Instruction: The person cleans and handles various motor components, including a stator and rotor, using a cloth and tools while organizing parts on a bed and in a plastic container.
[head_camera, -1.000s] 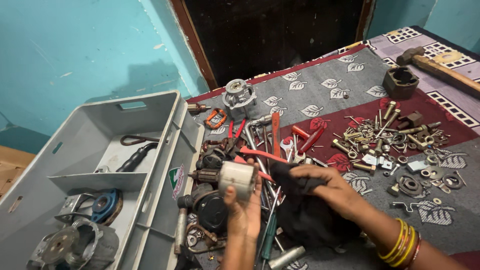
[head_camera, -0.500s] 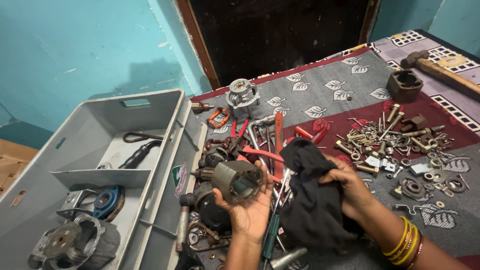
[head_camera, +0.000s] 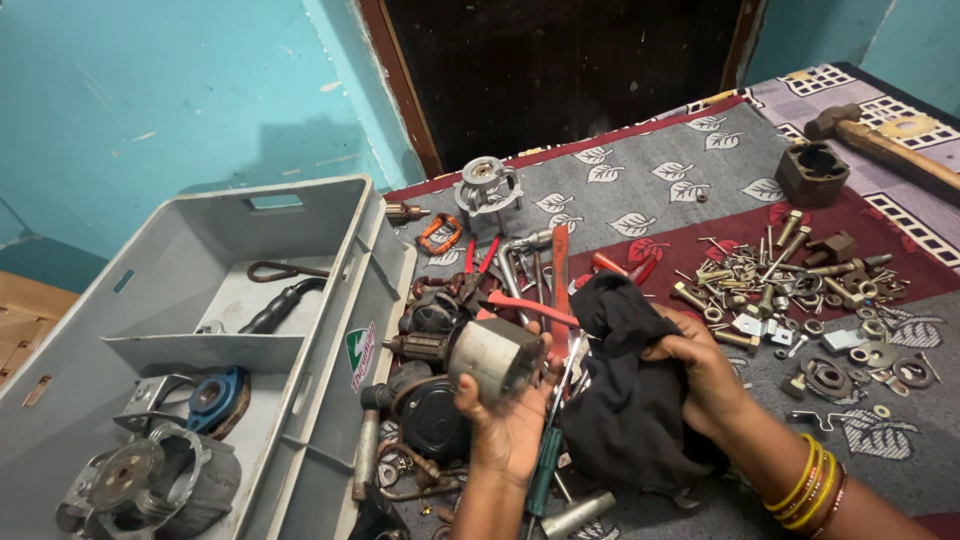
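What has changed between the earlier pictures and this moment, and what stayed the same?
The left hand turned the motor armature: half a second ago its open end faced up, now its grey drum shows and its shaft points left toward the grey crate. The right hand drew the black cloth off the part to the right. Both grips stayed, and the tools on the mat did not move.
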